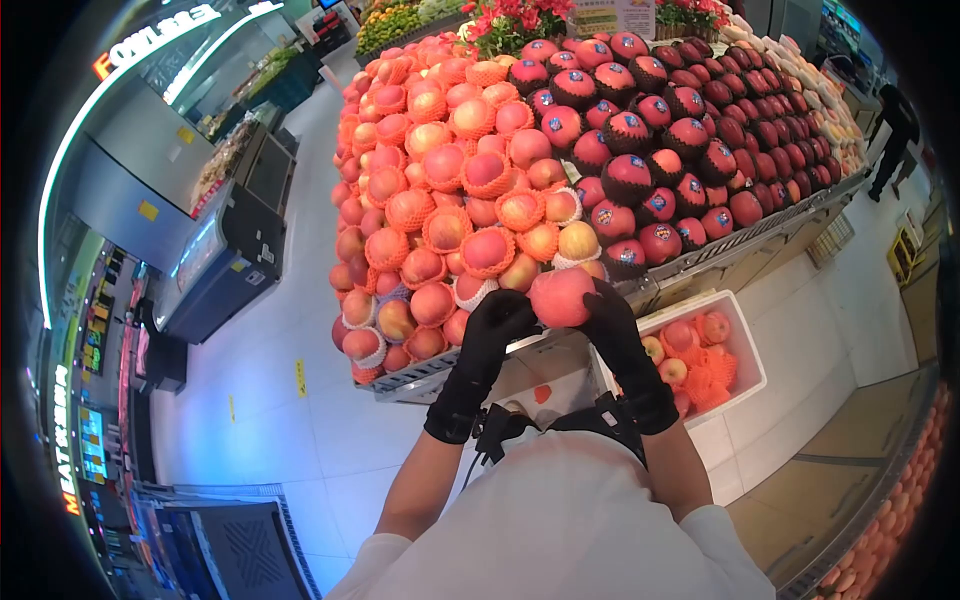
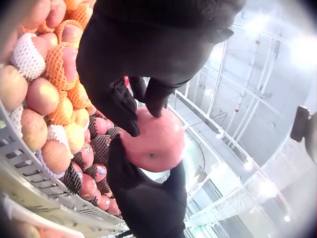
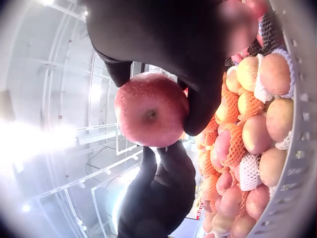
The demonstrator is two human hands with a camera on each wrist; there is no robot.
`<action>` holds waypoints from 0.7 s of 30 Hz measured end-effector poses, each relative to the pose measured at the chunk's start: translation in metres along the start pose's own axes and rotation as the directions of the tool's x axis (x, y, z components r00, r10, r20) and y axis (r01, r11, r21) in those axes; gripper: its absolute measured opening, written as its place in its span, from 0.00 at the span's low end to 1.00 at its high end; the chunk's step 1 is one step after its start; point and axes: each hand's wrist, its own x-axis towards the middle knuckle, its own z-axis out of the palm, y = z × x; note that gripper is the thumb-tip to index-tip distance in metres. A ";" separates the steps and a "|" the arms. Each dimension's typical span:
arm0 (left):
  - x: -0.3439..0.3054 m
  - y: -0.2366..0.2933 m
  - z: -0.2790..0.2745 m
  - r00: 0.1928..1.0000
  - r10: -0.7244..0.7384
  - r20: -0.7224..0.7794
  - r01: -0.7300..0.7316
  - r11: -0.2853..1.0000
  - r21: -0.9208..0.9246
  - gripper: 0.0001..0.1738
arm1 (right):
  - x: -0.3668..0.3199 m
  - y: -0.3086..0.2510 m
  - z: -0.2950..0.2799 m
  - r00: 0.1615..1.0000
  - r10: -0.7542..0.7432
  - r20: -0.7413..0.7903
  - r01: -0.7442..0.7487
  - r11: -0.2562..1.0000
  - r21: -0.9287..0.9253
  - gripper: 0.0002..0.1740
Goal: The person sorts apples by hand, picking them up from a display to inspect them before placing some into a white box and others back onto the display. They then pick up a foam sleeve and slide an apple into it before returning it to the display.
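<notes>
While hands (image 1: 497, 325) (image 1: 612, 332) hold an apple (image 1: 560, 298), signage (image 1: 67, 475) reads "MEAT".

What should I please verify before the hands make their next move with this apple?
1. Right hand holds the apple: ok, thumb and fingers lie on opposite sides.
2. Left hand helps: ok, its fingertips meet the apple too.
3. Apple unwrapped: ok, bare skin shows in both wrist views.
4. Apple clear of the rail: ok, a gap shows in the left wrist view.
5. Skin sound all round: cannot tell, the hands cover part of it.
6. Box open on top: ok, apples and orange nets show inside.
</notes>
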 end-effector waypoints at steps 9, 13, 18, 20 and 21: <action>0.006 -0.004 0.018 0.998 0.061 -0.010 -0.060 0.993 0.104 0.30 | -0.002 0.002 0.024 0.981 -0.149 -0.126 0.102 0.942 -0.318 0.31; 0.011 -0.013 0.005 0.997 0.077 -0.025 -0.076 0.996 0.045 0.33 | 0.000 -0.002 0.014 0.985 -0.173 -0.010 0.167 0.961 -0.221 0.28; 0.006 -0.015 0.007 0.965 0.261 -0.014 -0.250 0.940 0.230 0.45 | -0.001 -0.007 0.003 0.996 -0.060 0.070 0.074 0.971 -0.227 0.25; 0.003 -0.010 0.011 0.928 0.372 0.012 -0.355 0.873 0.334 0.51 | -0.001 -0.012 0.004 0.991 -0.023 0.132 0.044 0.987 -0.156 0.24; 0.001 -0.009 0.012 0.911 0.411 0.027 -0.394 0.852 0.346 0.53 | -0.007 -0.026 0.010 0.990 -0.008 0.139 0.029 0.989 -0.145 0.24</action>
